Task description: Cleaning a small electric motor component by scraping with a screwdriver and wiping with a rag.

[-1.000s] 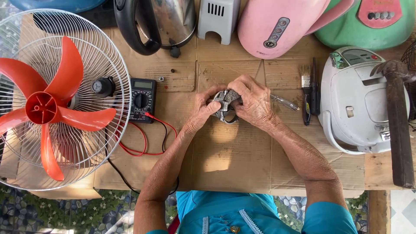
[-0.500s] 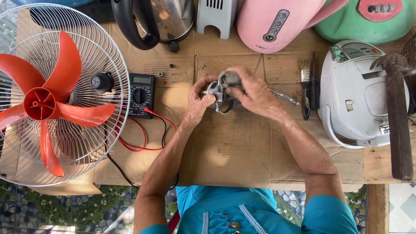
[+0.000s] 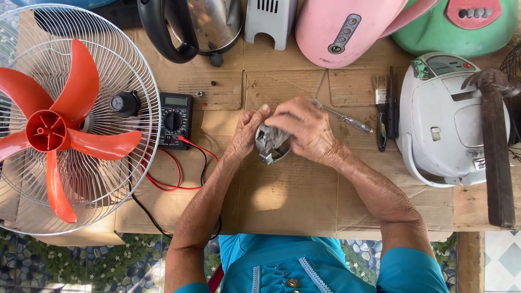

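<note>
Both hands hold a small grey metal motor part [image 3: 269, 144] above a sheet of cardboard [image 3: 287, 201] on the workbench. My left hand [image 3: 247, 133] grips its left side with the fingers curled over the top. My right hand [image 3: 304, 130] covers its top and right side, hiding most of it. A clear-handled screwdriver [image 3: 347, 120] lies just beyond my right hand.
A red-bladed fan in a white wire guard [image 3: 59, 125] fills the left. A black multimeter [image 3: 175, 119] with red and black leads lies beside it. A kettle [image 3: 195, 24], pink and green appliances, a white rice cooker [image 3: 450, 119], a brush [image 3: 381, 108] and a hammer [image 3: 496, 152] ring the work area.
Both hands have turned the motor part between them, the right hand sliding over its top. The view has shifted slightly.
</note>
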